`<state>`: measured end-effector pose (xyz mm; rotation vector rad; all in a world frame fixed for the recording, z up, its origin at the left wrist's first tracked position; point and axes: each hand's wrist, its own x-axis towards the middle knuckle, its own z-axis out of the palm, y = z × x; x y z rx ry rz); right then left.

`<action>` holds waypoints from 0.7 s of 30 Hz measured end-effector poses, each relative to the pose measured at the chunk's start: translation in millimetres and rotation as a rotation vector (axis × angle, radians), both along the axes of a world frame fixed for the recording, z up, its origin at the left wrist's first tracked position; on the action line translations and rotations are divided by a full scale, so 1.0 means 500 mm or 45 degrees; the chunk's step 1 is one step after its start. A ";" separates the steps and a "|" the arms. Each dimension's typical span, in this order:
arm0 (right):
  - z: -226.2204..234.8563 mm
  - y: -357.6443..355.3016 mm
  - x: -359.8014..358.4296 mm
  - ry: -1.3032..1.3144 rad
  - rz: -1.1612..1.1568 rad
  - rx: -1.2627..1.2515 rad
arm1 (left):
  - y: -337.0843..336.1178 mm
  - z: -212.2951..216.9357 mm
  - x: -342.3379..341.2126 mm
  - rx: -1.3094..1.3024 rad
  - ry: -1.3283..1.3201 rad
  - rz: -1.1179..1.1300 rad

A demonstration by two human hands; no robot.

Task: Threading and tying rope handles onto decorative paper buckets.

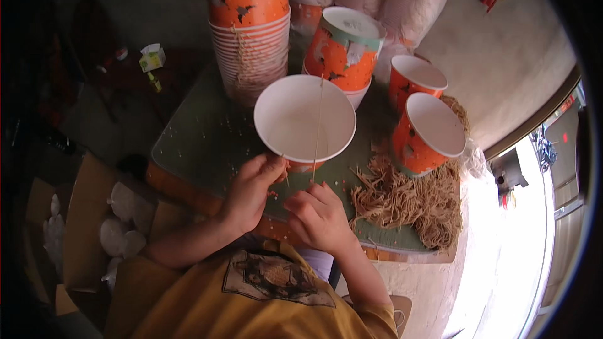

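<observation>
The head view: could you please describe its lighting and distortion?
Head view: glare bleaches the floor at far right; the cardboard box at left sits dim; the dark band at right curves, likely lens distortion; the central tub looks clear.

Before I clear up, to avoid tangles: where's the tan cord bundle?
In the head view, the tan cord bundle lies right of the right hand on the green tabletop, mostly in front of the rightmost orange cup.

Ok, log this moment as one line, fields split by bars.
left hand: holding orange bucket near rim | right hand: pinching cord | cord: stretched across bucket's mouth | twine heap: right side of table
</observation>
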<state>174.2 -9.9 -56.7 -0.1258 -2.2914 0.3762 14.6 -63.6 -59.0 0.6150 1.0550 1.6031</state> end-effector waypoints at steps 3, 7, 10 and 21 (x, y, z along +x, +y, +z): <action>0.016 0.010 0.019 -0.037 -0.315 0.054 | 0.000 -0.001 -0.008 0.067 0.304 0.026; 0.049 0.077 0.005 -0.155 -0.640 0.178 | 0.008 0.019 -0.026 0.081 0.243 -0.040; 0.109 0.101 -0.006 0.025 -0.518 -0.245 | 0.002 0.007 -0.083 0.369 0.604 0.055; 0.386 0.311 -0.164 0.493 0.672 -2.006 | 0.151 0.368 -0.392 1.602 1.858 0.335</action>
